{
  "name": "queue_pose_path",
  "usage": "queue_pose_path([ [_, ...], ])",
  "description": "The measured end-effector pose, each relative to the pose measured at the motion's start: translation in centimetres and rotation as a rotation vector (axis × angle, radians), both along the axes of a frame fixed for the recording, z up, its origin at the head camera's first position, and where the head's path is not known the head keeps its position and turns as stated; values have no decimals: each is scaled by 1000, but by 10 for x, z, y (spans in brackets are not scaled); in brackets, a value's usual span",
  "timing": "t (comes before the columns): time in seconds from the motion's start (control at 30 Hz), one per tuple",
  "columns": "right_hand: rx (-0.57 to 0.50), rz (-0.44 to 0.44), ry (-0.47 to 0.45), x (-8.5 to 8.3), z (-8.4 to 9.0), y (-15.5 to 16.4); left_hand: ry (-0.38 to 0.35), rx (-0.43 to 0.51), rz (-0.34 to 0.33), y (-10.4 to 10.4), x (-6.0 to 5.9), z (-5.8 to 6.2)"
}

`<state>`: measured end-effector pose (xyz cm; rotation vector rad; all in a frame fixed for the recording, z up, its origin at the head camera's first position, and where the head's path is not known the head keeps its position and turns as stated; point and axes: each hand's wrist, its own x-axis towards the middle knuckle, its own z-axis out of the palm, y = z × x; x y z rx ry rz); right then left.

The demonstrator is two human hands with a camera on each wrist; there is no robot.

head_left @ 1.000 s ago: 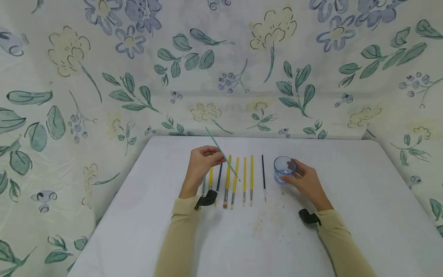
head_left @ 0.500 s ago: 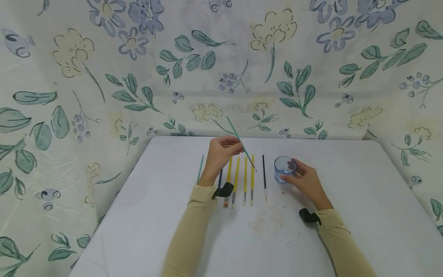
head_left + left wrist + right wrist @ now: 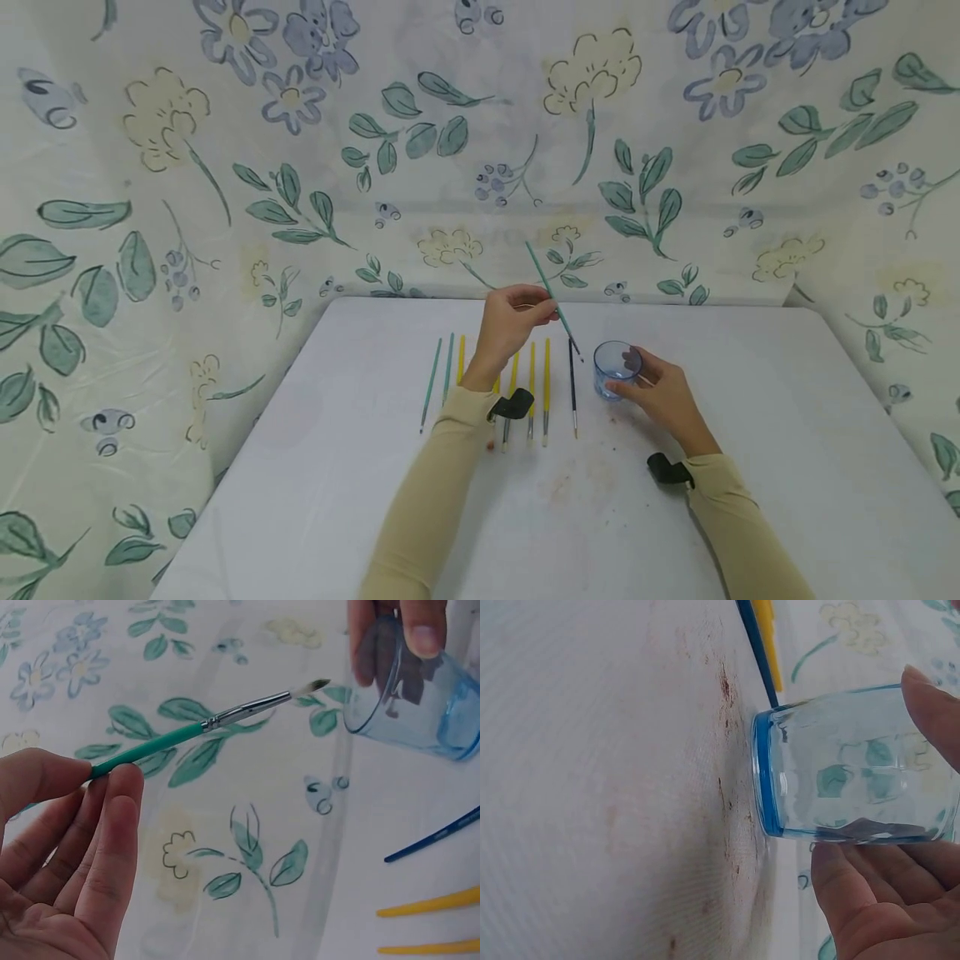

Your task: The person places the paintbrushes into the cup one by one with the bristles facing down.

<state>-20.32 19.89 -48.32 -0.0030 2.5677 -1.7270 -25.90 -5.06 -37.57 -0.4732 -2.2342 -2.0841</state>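
the left hand [image 3: 513, 321], pinching the green paintbrush [image 3: 553, 300], has moved toward 3 o'clock over the row of brushes [image 3: 517, 379], its tip now near the blue glass cup [image 3: 617, 368] that the right hand [image 3: 660, 396] grips on the white table [image 3: 337, 467], so dipping looks close

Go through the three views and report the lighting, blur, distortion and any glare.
Head view: even, soft light, faint shadows, wide-angle bending at the edges, all sharp. Left wrist view: the green brush and left hand are sharp, the blue cup slightly soft. Right wrist view: the cup and right hand are very close, with pale reflections on the cup wall; the stained table shows fine weave.
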Motion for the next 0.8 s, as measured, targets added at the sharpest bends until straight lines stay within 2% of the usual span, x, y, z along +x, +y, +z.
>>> queue_pose_path([
  [0.33,3,-13,-16,0,0,-1,45,-68,-25,28,-4,-7],
  [0.6,2,-5,27,1,-3,1,79,-159,-26,47,-6,-18],
  [0.8,-25,3,50,1,-2,3,76,-201,-29,56,-5,-25],
])
